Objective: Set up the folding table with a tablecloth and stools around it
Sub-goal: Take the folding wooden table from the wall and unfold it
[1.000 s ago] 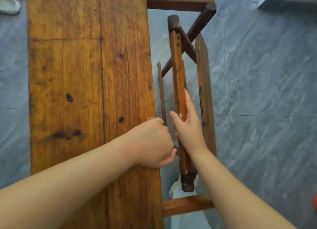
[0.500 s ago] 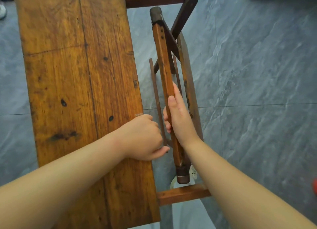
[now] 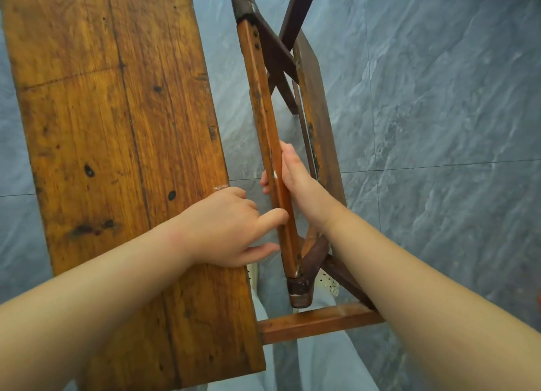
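The counter (image 3: pixel 117 127) was orange-brown wood with dark knots; the floor tiles (image 3: pixel 439 112) were blue-grey with pale marbled veining.

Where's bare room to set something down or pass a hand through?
Free: the plank top left of and beyond the left grip; the floor right of the crossed braces. A hand should pass the gap between plank and rail beyond the right grip. Crowded: both grips at the rail's near end, and among the braces.

Grey stone-look floor tiles (image 3: pixel 439 97) are lying all around, pale veins streaking across them. A thin grout line (image 3: pixel 439 166) is running across the floor. A small red sliver (image 3: pixel 539 301) is showing at the right edge, too cropped to identify.
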